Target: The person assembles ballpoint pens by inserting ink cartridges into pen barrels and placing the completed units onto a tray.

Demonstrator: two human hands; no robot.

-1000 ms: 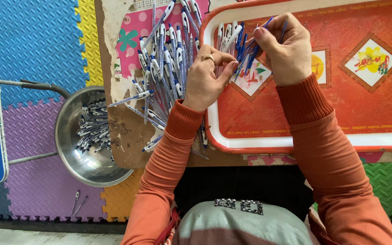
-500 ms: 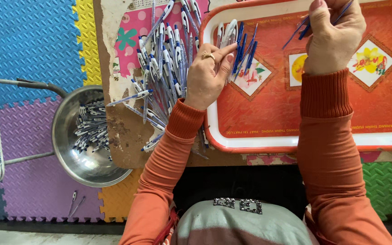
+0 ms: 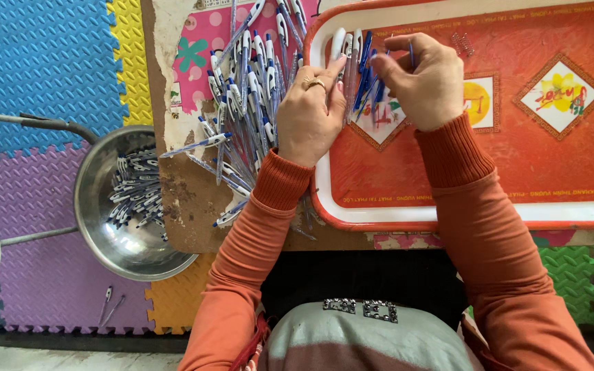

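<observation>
The right hand (image 3: 422, 82) has come back down from the far edge of the red tray (image 3: 572, 178), where it was raised 0.5 s ago, and now sits close beside the left hand (image 3: 309, 113) again. Its fingers are curled, pinching a thin blue refill (image 3: 411, 53) that points away from the person, long axis nearly upright in the view. The left hand, wearing a ring, has stayed put at the tray's left rim; its fingers close loosely over a bunch of pen barrels (image 3: 360, 75) fanned toward the far side. A pile of pens (image 3: 245, 103) lies just left, and a metal bowl (image 3: 115, 240) of pen parts sits on the floor mats.
</observation>
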